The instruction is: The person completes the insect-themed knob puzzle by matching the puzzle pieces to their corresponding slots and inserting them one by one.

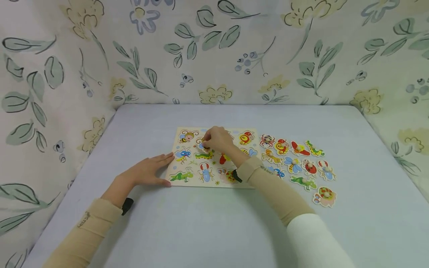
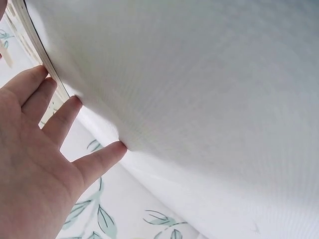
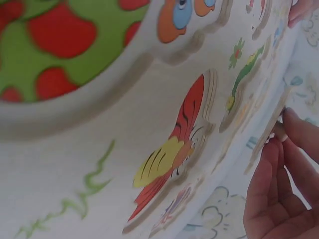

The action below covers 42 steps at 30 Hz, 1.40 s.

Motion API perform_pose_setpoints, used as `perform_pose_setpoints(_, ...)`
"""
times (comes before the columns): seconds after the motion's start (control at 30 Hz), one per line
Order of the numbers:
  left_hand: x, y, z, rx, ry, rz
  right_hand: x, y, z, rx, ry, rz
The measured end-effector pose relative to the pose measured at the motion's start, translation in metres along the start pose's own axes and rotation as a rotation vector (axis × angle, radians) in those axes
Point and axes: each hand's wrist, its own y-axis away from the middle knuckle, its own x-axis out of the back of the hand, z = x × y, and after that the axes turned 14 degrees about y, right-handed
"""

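A cream insect puzzle board (image 1: 196,183) lies on the table, printed with insects in shallow recesses. My left hand (image 1: 147,171) touches its left edge with fingers spread; in the left wrist view this hand (image 2: 37,154) has its fingertips along the board edge (image 2: 42,50). Over the upper part of the board, my right hand (image 1: 219,140) pinches a puzzle piece (image 1: 201,147) by its knob, partly hiding its picture. Seen edge-on in the right wrist view, the piece (image 3: 269,132) is held between thumb and fingers of the right hand (image 3: 284,194), tilted off the board.
Several loose insect pieces lie right of the board, among them a spider (image 1: 267,140), a ladybug (image 1: 310,167), a grasshopper (image 1: 303,182) and a snail-like piece (image 1: 325,196). The pale table (image 1: 201,230) meets a floral cloth (image 1: 201,67) behind and at the sides.
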Motion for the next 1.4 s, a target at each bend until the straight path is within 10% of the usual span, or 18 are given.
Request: perform_pose_setpoints(1.4,0.001,0.0,0.005,0.025,0.001,0.002,-0.026,-0.064,-0.052,-0.089,0.182,0.048)
